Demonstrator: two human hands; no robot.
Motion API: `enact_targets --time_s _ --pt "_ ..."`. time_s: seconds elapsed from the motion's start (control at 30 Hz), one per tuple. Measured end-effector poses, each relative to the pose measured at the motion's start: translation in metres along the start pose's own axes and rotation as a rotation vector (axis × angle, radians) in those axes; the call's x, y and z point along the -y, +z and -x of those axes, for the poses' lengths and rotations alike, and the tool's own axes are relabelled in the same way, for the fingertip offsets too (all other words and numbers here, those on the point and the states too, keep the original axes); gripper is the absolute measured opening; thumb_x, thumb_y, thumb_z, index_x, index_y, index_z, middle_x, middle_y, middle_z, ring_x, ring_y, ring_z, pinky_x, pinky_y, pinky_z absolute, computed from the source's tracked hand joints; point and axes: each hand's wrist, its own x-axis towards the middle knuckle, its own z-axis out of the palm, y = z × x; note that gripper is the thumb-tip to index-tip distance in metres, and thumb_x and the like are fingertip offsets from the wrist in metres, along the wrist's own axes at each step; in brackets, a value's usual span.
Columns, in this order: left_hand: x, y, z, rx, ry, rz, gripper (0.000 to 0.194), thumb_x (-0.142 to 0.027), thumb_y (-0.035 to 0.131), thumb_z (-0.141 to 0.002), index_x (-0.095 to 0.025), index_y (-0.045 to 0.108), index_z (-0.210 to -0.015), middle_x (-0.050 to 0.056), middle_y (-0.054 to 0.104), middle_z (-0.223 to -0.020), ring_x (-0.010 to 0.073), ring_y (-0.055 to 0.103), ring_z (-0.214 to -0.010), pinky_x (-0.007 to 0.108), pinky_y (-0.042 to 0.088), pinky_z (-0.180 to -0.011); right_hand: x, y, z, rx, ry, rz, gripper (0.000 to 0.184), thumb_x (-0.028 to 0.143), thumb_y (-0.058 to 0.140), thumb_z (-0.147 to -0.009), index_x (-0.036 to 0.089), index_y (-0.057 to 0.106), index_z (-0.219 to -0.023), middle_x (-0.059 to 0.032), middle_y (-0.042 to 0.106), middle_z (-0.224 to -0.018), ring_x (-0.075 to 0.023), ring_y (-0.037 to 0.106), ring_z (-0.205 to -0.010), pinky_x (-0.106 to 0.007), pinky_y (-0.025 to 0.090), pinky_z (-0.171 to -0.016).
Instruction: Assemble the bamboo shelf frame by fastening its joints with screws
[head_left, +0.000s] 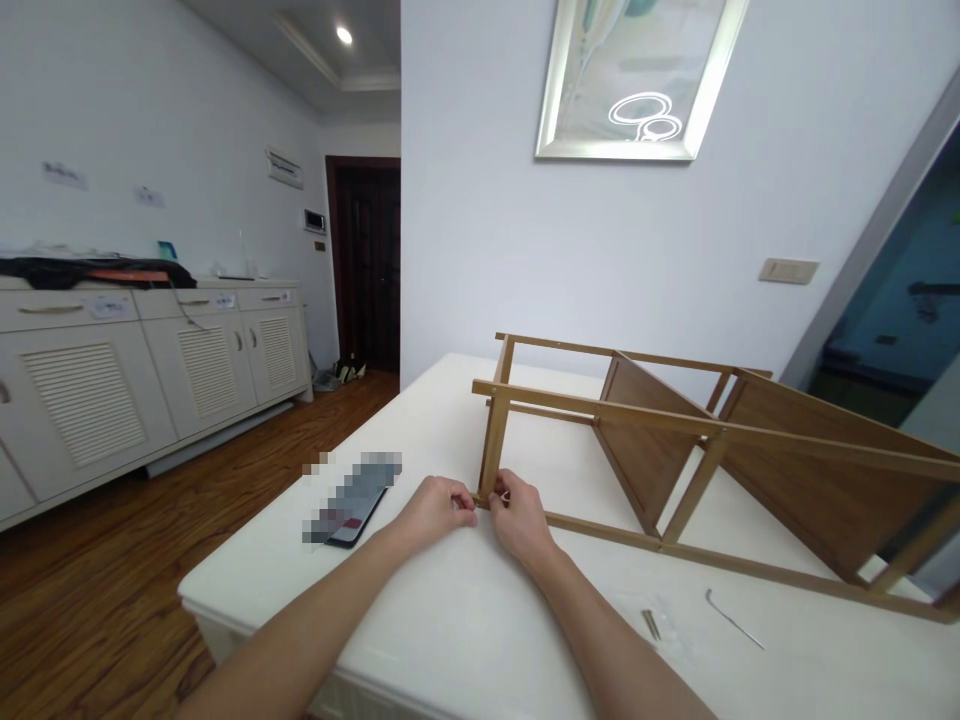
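A brown wooden shelf rack lies on its side on the white table, with slatless panels set across its rails. At its near left corner, my right hand is closed around the bottom of the crossbar, thumb and fingers pressed against the wood. My left hand is closed too, its fingertips curled at the end of the lower rail; what they pinch, if anything, is hidden. To the right of my forearm lie some screws on a clear plastic bag, and a bent hex key.
A phone, partly pixelated, lies on the white table left of my left hand. White cabinets stand along the left wall, beyond the wooden floor. Behind the table rises a wall with a framed picture.
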Motion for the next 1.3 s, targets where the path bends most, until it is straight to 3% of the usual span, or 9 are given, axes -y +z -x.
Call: enact_targets --time_s 0.97,1.3 --pt "0.0015 0.0083 -0.001 -0.023 0.027 -0.053 0.011 -0.028 0.068 -0.067 -0.019 0.073 -0.069 -0.002 0.07 -0.067 0.0128 0.057 -0.062 0.023 0.039 -0.059 -0.0005 0.0008 0.001 -0.073 -0.012 -0.095 0.033 0.002 0.047 -0.072 0.02 0.064 -0.094 -0.0018 0.072 -0.087 -0.0158 0.065 -0.082 -0.024 0.046 -0.076" --pt "-0.0039 0.0088 -0.0018 -0.053 0.032 -0.19 0.011 -0.031 0.068 -0.071 -0.02 0.069 -0.072 -0.002 0.069 -0.07 0.0137 0.059 -0.066 0.024 0.039 -0.061 0.0005 0.0008 0.0002 -0.078 -0.019 -0.103 0.035 0.0 0.046 -0.07 0.02 0.065 -0.092 -0.0008 0.072 -0.085 -0.0158 0.065 -0.08 -0.024 0.046 -0.074"
